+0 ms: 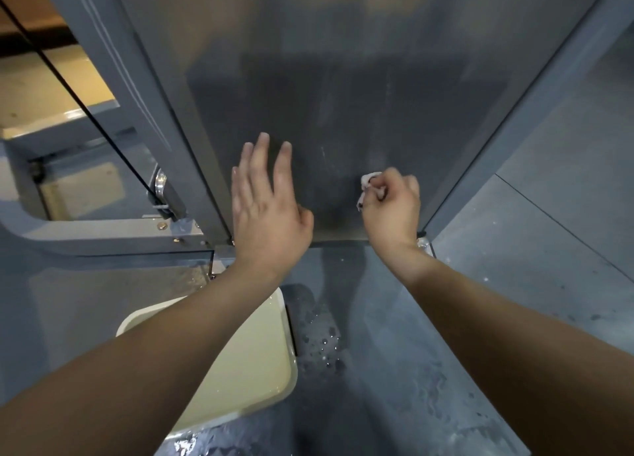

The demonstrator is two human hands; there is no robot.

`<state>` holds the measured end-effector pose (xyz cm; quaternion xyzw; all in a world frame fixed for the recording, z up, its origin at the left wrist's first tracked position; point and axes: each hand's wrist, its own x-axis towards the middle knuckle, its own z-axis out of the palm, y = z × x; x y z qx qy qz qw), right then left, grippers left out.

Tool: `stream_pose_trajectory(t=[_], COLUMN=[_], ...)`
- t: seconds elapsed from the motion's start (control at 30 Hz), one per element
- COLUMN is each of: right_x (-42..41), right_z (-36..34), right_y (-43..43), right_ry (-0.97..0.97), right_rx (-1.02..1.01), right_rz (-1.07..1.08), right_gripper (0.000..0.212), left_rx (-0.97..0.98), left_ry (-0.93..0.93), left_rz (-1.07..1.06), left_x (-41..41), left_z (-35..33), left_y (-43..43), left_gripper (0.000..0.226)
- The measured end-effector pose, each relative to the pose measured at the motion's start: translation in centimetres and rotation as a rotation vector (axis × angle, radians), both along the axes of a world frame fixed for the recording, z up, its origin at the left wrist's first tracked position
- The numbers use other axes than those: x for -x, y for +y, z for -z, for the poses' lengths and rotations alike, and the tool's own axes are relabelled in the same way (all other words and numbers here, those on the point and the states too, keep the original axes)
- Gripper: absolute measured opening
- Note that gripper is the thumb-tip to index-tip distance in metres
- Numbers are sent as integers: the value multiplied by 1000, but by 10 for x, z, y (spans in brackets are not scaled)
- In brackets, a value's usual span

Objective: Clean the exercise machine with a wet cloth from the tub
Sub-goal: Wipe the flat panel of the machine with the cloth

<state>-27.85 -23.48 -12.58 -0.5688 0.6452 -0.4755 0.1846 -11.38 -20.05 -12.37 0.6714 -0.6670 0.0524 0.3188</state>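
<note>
Your right hand (391,208) grips a small white cloth (368,182), bunched in curled fingers, against the lower part of the machine's grey panel (343,95). Your left hand (266,208), fingers straight and spread, lies at the panel's lower left, apparently touching it. The cream tub (254,363) sits below the panel on the wet floor (377,352).

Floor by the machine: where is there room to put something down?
The wet floor between the tub and the right arm is bare. So is the stretch to the right of the machine's panel. The left side is crowded: the tub sits close to the machine's base, with the left arm over it.
</note>
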Motion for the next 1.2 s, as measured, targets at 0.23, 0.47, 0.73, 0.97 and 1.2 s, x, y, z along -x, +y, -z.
stream_pose_trajectory(t=[0.23,0.47,0.73,0.97,1.2], right_x=[14,23,1,25,-2], right_z=[-17,14,3,-14,16], right_y=[-11,-14,-12,-21,-16], right_ry=[158,356,299,161,495], right_rx=[299,158,300,332,142], right_rz=[-156,-235,-276,-81,-423], right_gripper=[20,26,28,18,35], left_rx=[-131,-154,-165,-181,-211], left_ry=[-150,-235,-248,-302,-322], left_rz=[31,44,43,63,72], left_x=[-8,-16,-18,-31,-33], left_z=[9,12,15,15,15], left_y=[-3,-5,-8,-8,-7], left_gripper=[108,110,111,112,113])
